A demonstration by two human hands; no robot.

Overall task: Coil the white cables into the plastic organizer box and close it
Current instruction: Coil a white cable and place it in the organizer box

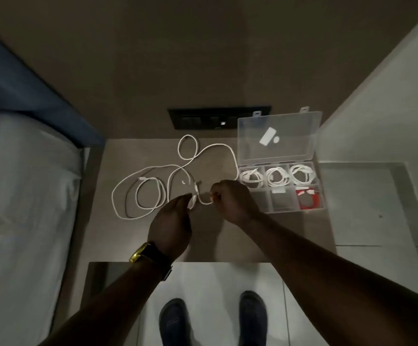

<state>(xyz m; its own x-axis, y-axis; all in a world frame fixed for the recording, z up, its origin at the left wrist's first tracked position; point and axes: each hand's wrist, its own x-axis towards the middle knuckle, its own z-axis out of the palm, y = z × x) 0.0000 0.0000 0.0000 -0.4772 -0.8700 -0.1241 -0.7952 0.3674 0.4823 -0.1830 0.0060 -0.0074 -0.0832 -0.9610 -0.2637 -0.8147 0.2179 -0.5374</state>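
I see both hands low over the grey tabletop (215, 240), close together with a short arc of white cable (204, 202) strung between them. My right hand (230, 201) is closed into a loose fist, pinching that cable at its thumb side. My left hand (171, 227) is curled, its fingertips gripping the same cable near a connector end; a gold-cased wristwatch (144, 251) on a dark strap sits on that wrist.

Beyond and to the left of the left hand, the loose white cables (150, 186) sprawl over the tabletop in several open loops, one loop reaching far ahead of both hands. Whether this is one cable or two, I cannot tell.

Just right of the right hand, nearly touching its knuckles, stands the clear plastic organizer box (281, 187), with its lid (279, 136) swung open and standing up on the far side. Three far compartments each hold a coiled white cable (277, 177). The near right compartment holds a red item (309, 198); the other two near compartments look dim and I cannot make out their contents.

Ahead of the hands, a black socket panel (203, 118) is set in the wall. Below my arms, two dark shoes (175, 320) stand on pale floor.
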